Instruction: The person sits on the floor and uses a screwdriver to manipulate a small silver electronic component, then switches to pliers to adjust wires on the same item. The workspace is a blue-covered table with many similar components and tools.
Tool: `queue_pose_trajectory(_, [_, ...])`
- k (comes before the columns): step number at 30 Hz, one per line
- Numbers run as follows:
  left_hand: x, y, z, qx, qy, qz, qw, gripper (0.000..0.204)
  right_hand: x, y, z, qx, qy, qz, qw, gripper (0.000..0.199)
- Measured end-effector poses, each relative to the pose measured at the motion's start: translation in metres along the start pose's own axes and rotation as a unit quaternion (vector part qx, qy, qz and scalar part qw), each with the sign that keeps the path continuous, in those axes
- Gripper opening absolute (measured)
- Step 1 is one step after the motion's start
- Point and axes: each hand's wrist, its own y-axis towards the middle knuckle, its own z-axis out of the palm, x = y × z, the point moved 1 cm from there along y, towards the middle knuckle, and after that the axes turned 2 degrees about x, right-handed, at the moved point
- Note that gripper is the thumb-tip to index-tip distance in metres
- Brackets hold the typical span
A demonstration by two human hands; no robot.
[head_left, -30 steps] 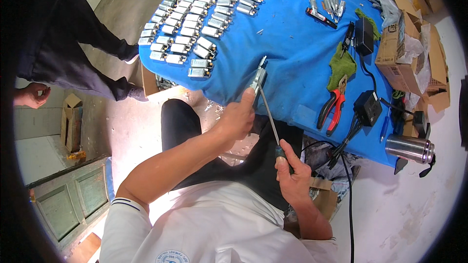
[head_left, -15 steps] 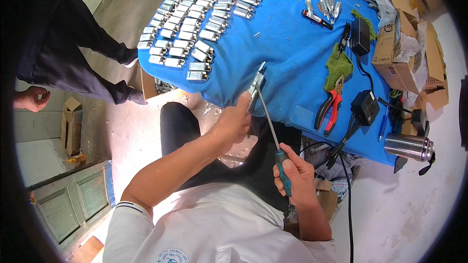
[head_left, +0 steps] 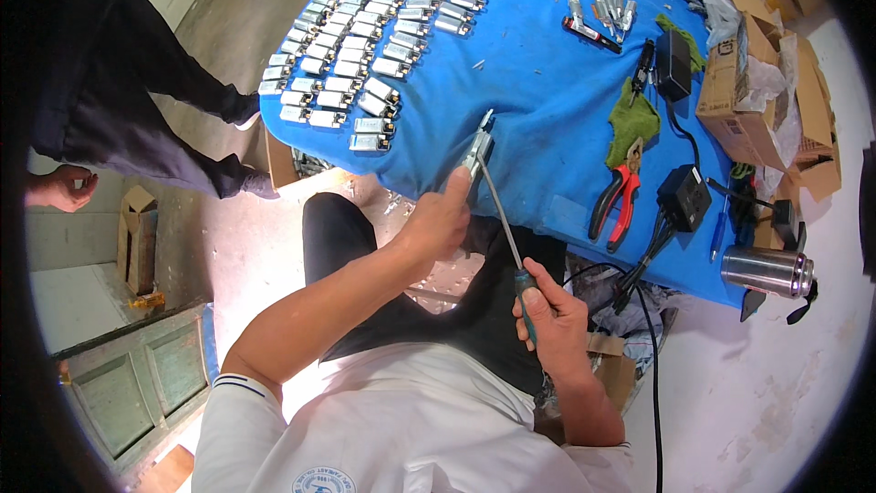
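Head view: left hand (head_left: 442, 222) is pinching a slim silvery metal part (head_left: 481, 141) by its near end, what looks like the thumb lying along the top; the other fingers are curling under and mostly hiding, so can't tell how tight. Metal part is sitting over the near edge of the blue tablecloth (head_left: 538, 119), narrow tip pointing away from the person; can't tell if its underside is touching. Right hand (head_left: 555, 310) is wrapping round the green handle of a screwdriver (head_left: 507, 233), fingers folded; the shaft is slanting up-left, its end meeting the metal part or nearly, too small to be sure.

Handling, going by looks: metal part is probably being light, stiff and smooth, so likely slipping or twisting under an off-centre push; the thin tip is looking like the weak spot. Best hold: the wider body, fingertips staying clear of the screwdriver's end. Screwdriver is looking rigid and fairly light, the thick handle offering better grip than the slick shaft.

Many silvery pieces (head_left: 369, 15) are lying in rows, far left; red-and-black pliers (head_left: 629, 184) are resting right, by a green rag (head_left: 631, 123).
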Motion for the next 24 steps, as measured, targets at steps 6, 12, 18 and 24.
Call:
queue_pose_trajectory(6, [0.001,-0.002,0.003,-0.033,0.017,0.005,0.999,0.063,-0.006,0.001,0.002,-0.031,-0.140,-0.097,0.985,0.038])
queue_pose_trajectory(12, [0.000,0.003,0.002,-0.031,0.045,0.018,0.998,0.064,-0.013,0.012,0.000,-0.072,-0.275,-0.262,0.922,0.036])
queue_pose_trajectory(18, [0.004,-0.002,-0.004,0.015,-0.033,-0.022,0.999,0.062,0.001,0.002,-0.003,-0.018,-0.125,-0.064,0.990,0.037])
queue_pose_trajectory(24, [0.011,-0.006,-0.012,0.116,-0.137,-0.069,0.981,0.059,0.021,-0.024,-0.006,-0.085,-0.063,0.016,0.994,0.045])
